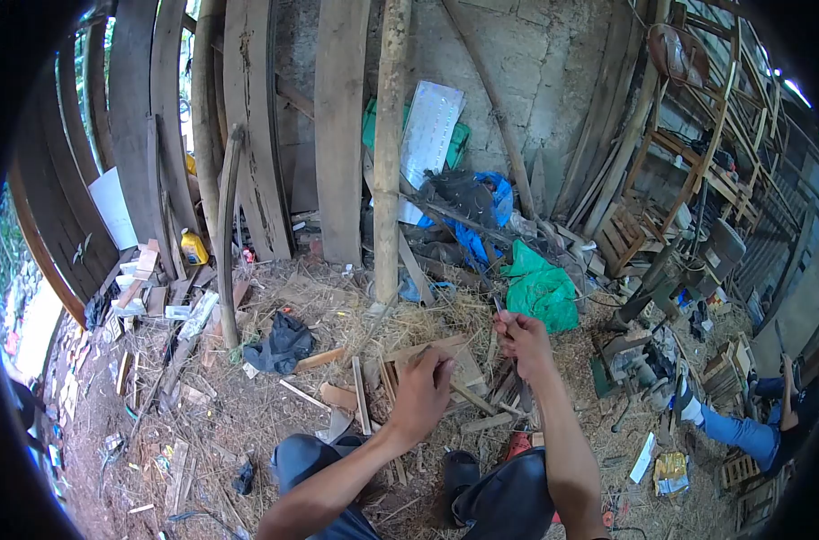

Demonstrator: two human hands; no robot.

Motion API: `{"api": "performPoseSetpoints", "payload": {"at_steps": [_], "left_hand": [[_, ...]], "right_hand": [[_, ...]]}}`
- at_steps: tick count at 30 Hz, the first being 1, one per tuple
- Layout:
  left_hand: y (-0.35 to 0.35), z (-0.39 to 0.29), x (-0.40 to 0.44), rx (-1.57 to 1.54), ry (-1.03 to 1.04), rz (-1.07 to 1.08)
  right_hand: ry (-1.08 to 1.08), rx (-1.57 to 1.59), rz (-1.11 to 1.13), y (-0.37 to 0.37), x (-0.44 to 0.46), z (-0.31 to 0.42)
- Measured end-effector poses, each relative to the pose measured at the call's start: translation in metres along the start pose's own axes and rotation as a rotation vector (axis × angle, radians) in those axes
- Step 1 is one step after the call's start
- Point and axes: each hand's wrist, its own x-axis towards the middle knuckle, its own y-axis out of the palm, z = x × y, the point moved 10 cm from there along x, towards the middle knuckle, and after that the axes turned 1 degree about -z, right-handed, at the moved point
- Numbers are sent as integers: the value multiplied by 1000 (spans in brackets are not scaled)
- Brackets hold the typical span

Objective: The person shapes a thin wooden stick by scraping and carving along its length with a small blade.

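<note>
My left hand (420, 394) is raised over the littered ground in front of my knees. Its fingers are curled together, and whatever they may pinch is too small to tell. Further forward and to the right, my right hand (525, 346) is closed on a thin, pointed strip (498, 305) that sticks up past the fingertips; its kind cannot be made out. The two hands are apart. Below them lie loose wood offcuts (362, 396) and straw. A red object (518, 444) shows on the ground beside my right leg.
A wooden post (387, 162) stands ahead, with a green plastic sheet (540, 288) to its right and a black cloth (282, 344) to its left. A yellow jug (193, 247) sits by the planks. Another person in jeans (742, 438) sits at right near metal machinery (652, 288).
</note>
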Motion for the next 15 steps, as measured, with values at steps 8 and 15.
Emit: {"api": "performPoseSetpoints", "payload": {"at_steps": [8, 15], "left_hand": [[0, 15, 2, -74, -111, 57], [6, 19, -1, -169, -234, 148]], "right_hand": [[-54, 1, 160, 48, -31, 12], [37, -27, 258, 59, -29, 0]]}}
